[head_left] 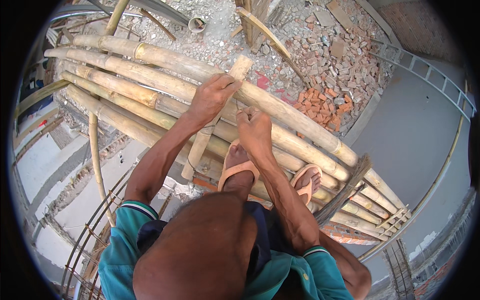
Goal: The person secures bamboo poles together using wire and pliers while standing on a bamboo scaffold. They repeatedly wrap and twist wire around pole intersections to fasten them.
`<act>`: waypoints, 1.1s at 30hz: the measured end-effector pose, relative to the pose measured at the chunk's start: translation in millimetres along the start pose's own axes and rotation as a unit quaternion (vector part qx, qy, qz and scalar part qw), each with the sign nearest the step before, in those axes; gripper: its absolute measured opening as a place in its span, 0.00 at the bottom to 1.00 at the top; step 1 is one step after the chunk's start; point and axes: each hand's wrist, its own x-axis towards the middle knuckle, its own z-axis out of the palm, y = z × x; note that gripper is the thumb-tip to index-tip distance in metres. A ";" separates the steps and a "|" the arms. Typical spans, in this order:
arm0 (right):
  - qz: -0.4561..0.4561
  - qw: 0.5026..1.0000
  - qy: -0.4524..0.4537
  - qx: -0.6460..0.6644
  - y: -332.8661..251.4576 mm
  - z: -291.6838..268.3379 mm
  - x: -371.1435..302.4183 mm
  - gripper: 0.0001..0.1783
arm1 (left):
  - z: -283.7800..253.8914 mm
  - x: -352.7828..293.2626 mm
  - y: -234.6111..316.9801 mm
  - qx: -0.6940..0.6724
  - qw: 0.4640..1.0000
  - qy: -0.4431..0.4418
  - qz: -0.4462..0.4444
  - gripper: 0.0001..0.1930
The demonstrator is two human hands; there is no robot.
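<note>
Several long bamboo poles (150, 97) lie side by side and form a platform under my feet. A short wooden slat (200, 145) crosses them, with thin dark wire (209, 127) looped around it lower down. My left hand (212, 97) is closed over the slat's upper part, and its far end sticks out past the fingers. Just to the right, my right hand (255, 131) is closed in a pinch. A thin dark strand of wire shows at its fingertips, near the slat; most of it is hidden by the fingers. Both feet, in tan sandals (239, 172), stand on the poles.
A bundle of stiff bristles (345, 192) lies across the poles at right. Far below are rubble (345, 65), orange bricks (325, 107) and a white bucket (197, 24). A ladder (430, 75) leans at the far right. Rebar (85, 240) stands at lower left.
</note>
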 end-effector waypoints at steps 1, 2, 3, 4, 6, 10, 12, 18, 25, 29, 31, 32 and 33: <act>-0.024 1.000 0.016 0.002 -0.9 2.0 -4.5 0.13 | 1.7 -0.3 1.0 0.019 1.000 0.001 0.001 0.16; 0.022 0.998 0.021 0.055 -1.9 3.9 -8.6 0.13 | 3.4 -1.0 2.3 0.036 0.999 0.001 0.003 0.17; 0.068 0.991 0.024 0.108 -3.2 7.0 -12.4 0.14 | 5.3 -2.0 3.8 0.037 0.999 0.014 0.008 0.17; 0.079 0.981 0.033 0.174 -4.4 10.8 -17.2 0.14 | 6.9 -3.1 4.4 0.037 0.999 0.025 0.015 0.17; 0.151 0.961 0.028 0.229 -6.0 16.9 -25.8 0.14 | 10.4 -4.3 3.0 0.001 0.999 0.043 0.001 0.17; 0.111 0.985 0.023 0.133 -10.9 20.0 -25.7 0.14 | 14.2 -8.9 -0.9 -0.024 0.999 0.038 -0.026 0.19; 0.044 0.991 0.033 0.125 -16.6 18.6 -16.5 0.15 | 13.9 -13.8 2.2 -0.011 0.999 0.039 -0.012 0.20; 0.139 0.930 -0.012 0.340 -39.7 19.9 5.8 0.17 | 14.1 -19.9 6.9 -0.007 0.998 0.069 0.005 0.21; -0.396 0.837 0.239 -0.292 -29.7 -15.3 22.7 0.14 | 31.7 -15.3 -6.9 -0.135 0.979 0.149 -0.035 0.15; -0.143 0.948 -0.043 -0.280 -23.9 -15.7 37.7 0.16 | 26.0 -14.7 -3.0 -0.236 0.953 0.153 -0.110 0.11; -0.146 0.950 -0.036 -0.274 -23.0 -11.3 39.8 0.16 | 20.6 -17.1 2.3 -0.229 0.955 0.149 -0.112 0.11; -0.135 0.952 -0.036 -0.272 -22.7 -9.2 39.3 0.16 | 18.6 -20.2 6.2 -0.235 0.954 0.142 -0.120 0.10; -0.145 0.957 -0.036 -0.250 -22.5 -8.1 38.3 0.16 | 16.9 -23.0 9.9 -0.214 0.959 0.147 -0.118 0.10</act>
